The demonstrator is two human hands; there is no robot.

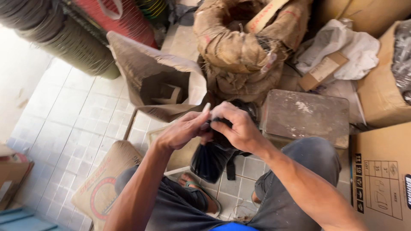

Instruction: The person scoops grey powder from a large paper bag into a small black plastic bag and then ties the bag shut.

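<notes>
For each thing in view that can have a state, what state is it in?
Black plastic bag: hanging, top gripped by both hands.
Left hand: closed on bag.
Right hand: closed on bag.
Brown paper sack: open, leaning.
Burlap-wrapped coil: wrapped, upright.
Brown cardboard box: closed.

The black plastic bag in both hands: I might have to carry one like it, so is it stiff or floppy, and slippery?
Probably floppy: the black plastic bag sags below the left hand and right hand, creased. Its sheen suggests a slick film. It likely carries some weight, since it hangs bulging.
</notes>
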